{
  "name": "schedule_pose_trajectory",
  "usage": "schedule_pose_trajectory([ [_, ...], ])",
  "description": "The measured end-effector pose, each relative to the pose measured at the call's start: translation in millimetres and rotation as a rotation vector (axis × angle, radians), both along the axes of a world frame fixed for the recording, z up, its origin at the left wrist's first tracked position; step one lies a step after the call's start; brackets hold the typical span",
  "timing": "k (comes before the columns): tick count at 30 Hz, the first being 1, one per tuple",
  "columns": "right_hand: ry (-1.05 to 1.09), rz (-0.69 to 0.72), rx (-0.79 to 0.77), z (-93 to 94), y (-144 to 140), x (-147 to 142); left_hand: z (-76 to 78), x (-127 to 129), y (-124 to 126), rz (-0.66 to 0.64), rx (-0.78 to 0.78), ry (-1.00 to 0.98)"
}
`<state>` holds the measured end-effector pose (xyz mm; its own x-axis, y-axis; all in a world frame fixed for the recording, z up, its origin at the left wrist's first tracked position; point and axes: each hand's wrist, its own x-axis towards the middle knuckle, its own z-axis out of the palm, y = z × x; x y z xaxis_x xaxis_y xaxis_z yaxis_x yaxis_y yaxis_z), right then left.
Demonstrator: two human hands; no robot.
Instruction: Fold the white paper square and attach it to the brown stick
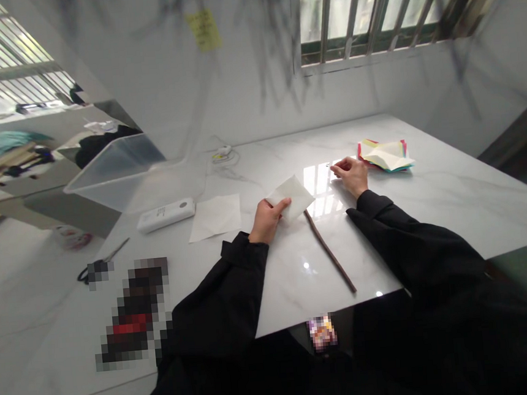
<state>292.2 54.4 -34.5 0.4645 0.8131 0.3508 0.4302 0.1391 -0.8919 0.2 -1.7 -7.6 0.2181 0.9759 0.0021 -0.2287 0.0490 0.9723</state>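
Between the thumb and fingers of my left hand (268,220) is a folded piece of off-white paper (294,193), held above the table. My right hand (353,176) is further right, its fingertips pinched together; whether anything small sits in them is too unclear to make out. Just behind it lies a loose stack of coloured paper (386,155) with a creased cream sheet on top. A thin brown stick (330,252) rests on the table between my forearms, its far end close to the held paper. Another creased white sheet (216,217) lies flat to the left of my left hand.
Left on the marble-patterned table (458,205) are a white oblong device (166,215), black-handled scissors (105,260) and a pixelated dark object (133,313). A clear plastic bin (123,173) stands behind them. A white cable (225,153) lies by the wall, below a yellow note (204,29).
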Motion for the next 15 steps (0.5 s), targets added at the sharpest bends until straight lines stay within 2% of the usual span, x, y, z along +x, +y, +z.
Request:
schedule_pose_trajectory([
  [11, 0.266, 0.093, 0.006, -1.4, 1.4, -3.3, -0.1, 0.2, -0.3, -0.003, 0.001, 0.005],
  [15, 0.158, 0.089, -0.063, -7.1, 5.4, 5.4, 4.3, 0.9, -2.3, -0.008, -0.024, -0.047],
])
